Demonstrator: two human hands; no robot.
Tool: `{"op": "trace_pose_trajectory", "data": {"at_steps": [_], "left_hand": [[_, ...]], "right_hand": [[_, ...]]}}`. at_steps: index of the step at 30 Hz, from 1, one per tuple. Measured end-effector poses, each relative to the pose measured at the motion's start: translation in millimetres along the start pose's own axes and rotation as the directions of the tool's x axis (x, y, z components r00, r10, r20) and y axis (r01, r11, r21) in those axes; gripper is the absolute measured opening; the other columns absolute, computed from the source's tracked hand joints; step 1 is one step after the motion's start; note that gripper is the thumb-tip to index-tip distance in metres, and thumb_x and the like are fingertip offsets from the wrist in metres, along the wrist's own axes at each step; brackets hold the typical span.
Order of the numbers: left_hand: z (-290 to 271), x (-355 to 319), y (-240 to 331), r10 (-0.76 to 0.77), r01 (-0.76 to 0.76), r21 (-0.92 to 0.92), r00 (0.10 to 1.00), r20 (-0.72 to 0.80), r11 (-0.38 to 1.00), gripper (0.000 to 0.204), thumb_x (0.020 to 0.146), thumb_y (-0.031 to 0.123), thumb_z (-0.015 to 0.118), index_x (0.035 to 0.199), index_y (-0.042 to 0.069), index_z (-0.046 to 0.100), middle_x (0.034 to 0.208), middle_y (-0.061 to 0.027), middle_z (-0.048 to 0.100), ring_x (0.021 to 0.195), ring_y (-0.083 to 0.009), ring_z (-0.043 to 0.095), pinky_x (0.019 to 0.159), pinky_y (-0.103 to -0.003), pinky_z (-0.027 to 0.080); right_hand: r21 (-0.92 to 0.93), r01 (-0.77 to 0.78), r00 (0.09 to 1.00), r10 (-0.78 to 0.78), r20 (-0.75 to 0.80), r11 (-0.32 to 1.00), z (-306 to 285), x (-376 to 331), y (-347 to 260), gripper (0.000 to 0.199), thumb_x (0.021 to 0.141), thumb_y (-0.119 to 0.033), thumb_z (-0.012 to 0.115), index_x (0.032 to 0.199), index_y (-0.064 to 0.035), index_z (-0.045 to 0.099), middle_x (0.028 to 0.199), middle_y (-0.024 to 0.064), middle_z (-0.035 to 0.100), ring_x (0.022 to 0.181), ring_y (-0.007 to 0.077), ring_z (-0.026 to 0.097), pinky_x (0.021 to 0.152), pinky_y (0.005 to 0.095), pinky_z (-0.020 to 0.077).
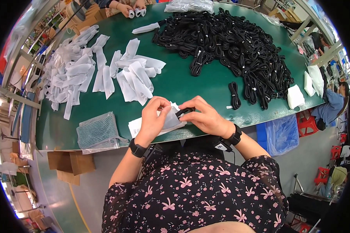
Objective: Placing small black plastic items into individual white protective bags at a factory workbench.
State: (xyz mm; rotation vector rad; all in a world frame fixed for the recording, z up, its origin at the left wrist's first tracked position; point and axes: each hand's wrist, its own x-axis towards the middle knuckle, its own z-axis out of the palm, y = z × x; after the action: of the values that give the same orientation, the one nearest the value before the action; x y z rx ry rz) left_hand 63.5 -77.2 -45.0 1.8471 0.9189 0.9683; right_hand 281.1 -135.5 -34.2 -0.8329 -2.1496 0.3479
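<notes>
Close to the table's front edge, my left hand point(154, 116) pinches the edge of a small translucent white bag point(170, 120). A coiled black cable point(185, 112) is in the fingers of my right hand point(204, 117), its end at the bag's mouth; how far it reaches inside is hidden. Under my hands lies a stack of flat white bags point(135, 126). To the right rests a single tied black cable bundle point(234, 95). Beyond it spreads a large heap of black cables point(225, 40). White bags lie in a pile point(134, 81) ahead of my left hand.
More white bags point(70, 73) cover the green table's point(179, 79) left side. A plastic-wrapped teal striped pack point(98, 131) sits at the front left, white packets point(295, 96) at the right. Across the table, another person's hands point(130, 9) hold white rolls. A blue lined bin point(280, 134) stands below.
</notes>
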Motion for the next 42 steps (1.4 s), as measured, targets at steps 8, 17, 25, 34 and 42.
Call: {"op": "trace_pose_trajectory", "data": {"at_steps": [8,17,25,34,42], "left_hand": [[-24,26,16,-0.238,0.234,-0.670,0.967,0.088,0.704,0.012,0.098,0.011,0.057,0.101,0.000,0.061,0.101,-0.0042,0.064,0.093,-0.0136,0.062,0.079,-0.030,0.053],[-62,44,3,0.358,-0.204,0.421,0.874,-0.328,0.884,0.022,0.090,0.009,0.063,0.109,0.001,0.062,0.104,-0.0079,0.064,0.092,-0.0171,0.062,0.080,-0.031,0.050],[29,-26,-28,0.156,-0.170,0.454,0.985,0.067,0.875,0.016,0.081,0.006,0.071,0.093,-0.001,0.063,0.086,-0.0089,0.058,0.074,-0.0230,0.058,0.067,-0.032,0.049],[28,-30,-30,-0.129,0.127,0.188,0.992,0.000,0.974,0.009,0.085,0.003,0.068,0.089,-0.001,0.062,0.083,-0.0089,0.058,0.072,-0.0188,0.056,0.068,-0.029,0.047],[26,-28,-22,-0.044,0.044,0.002,0.995,-0.089,0.999,0.005,0.085,-0.002,0.065,0.088,-0.002,0.061,0.087,-0.0090,0.058,0.072,-0.0196,0.055,0.069,-0.029,0.047]], "right_hand": [[-0.057,-0.152,0.898,0.114,-0.426,0.987,-9,19,-7,0.027,0.078,-0.002,0.074,0.102,-0.0053,0.063,0.114,0.0120,0.060,0.096,0.0268,0.058,0.079,0.0340,0.0506],[-0.707,-0.655,0.705,0.551,-0.446,0.267,-50,-83,45,0.026,0.084,-0.011,0.070,0.104,-0.0011,0.057,0.102,0.0181,0.057,0.091,0.0333,0.060,0.069,0.0407,0.0506],[-0.239,-0.769,0.636,0.673,-0.379,0.592,-29,-81,37,0.025,0.090,-0.008,0.061,0.113,0.0016,0.056,0.091,0.0167,0.061,0.077,0.0284,0.061,0.068,0.0347,0.0498],[0.130,-0.561,0.804,0.575,-0.153,0.818,4,-38,-9,0.027,0.091,-0.006,0.062,0.117,-0.0004,0.060,0.091,0.0117,0.062,0.074,0.0219,0.058,0.068,0.0295,0.0472],[0.020,-0.423,0.905,0.424,-0.046,0.906,3,-37,-3,0.028,0.088,-0.007,0.067,0.115,-0.0019,0.063,0.088,0.0109,0.059,0.074,0.0258,0.057,0.066,0.0334,0.0465]]}}
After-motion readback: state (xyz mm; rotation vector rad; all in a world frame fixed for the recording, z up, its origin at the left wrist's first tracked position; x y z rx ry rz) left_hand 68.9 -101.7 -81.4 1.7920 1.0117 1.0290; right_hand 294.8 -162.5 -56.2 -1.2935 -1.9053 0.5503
